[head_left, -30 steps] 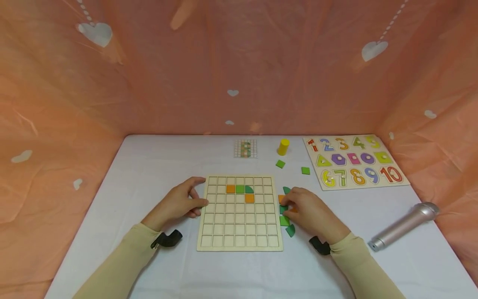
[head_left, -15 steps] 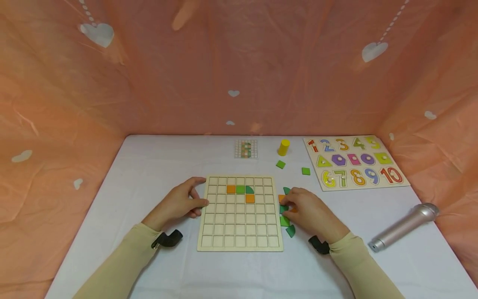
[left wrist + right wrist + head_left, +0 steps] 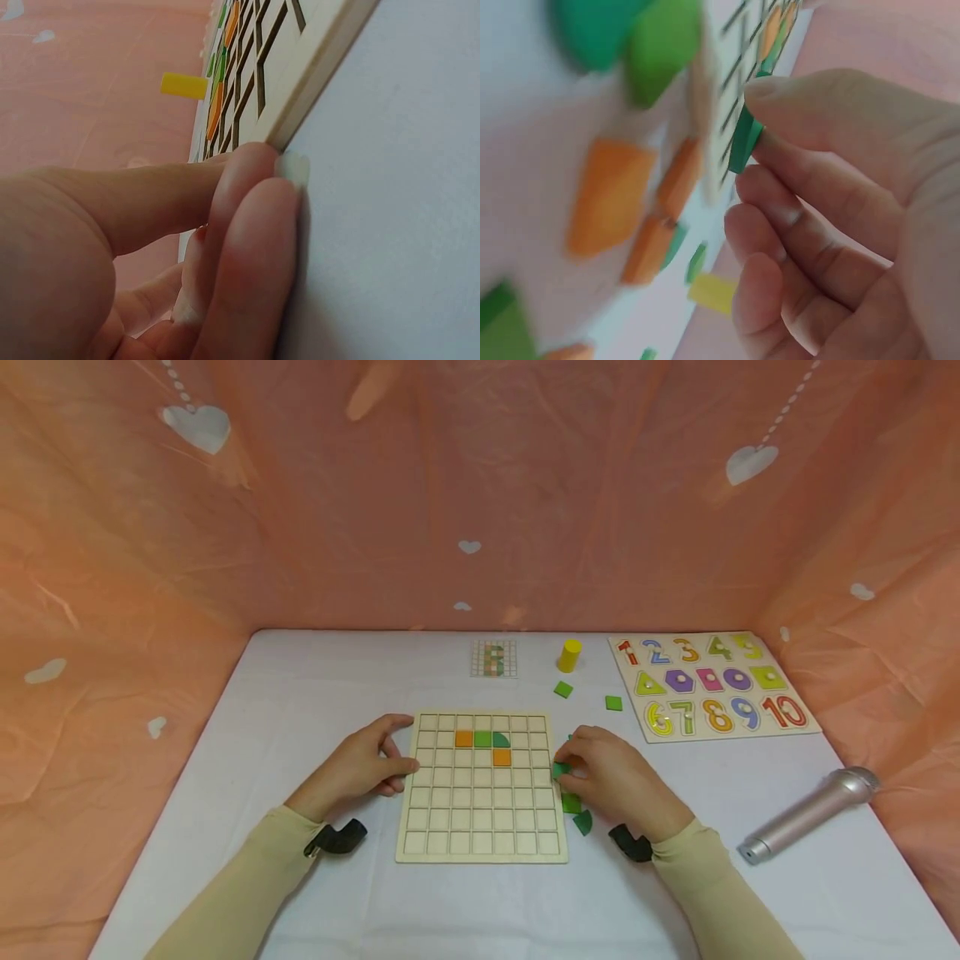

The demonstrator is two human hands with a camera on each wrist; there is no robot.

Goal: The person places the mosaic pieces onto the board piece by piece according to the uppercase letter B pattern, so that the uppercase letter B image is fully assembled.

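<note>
The wooden grid board [image 3: 480,852] lies flat on the table, holding an orange square tile [image 3: 464,739], a light green square tile [image 3: 482,739], a dark green quarter-circle tile [image 3: 500,740] and another orange square tile [image 3: 502,757]. At its left edge my left hand [image 3: 367,760] grips the rim, thumb on top and fingertips against the side in the left wrist view. Beside the right edge, my right hand [image 3: 618,777] pinches a dark green tile [image 3: 746,139] between thumb and index finger, its exact shape partly hidden. The other right fingers are loosely curled.
Loose tiles lie right of the board, including a light green square [image 3: 572,803] and a dark green quarter circle [image 3: 583,822]. Farther back are a pattern card [image 3: 493,658], a yellow cylinder [image 3: 570,656] and a number puzzle [image 3: 712,689]. A microphone [image 3: 810,817] lies at right.
My right hand has lifted the dark green tile from the loose ones and shifted slightly left, towards the board's right edge. The left hand stays at the board's left edge.
</note>
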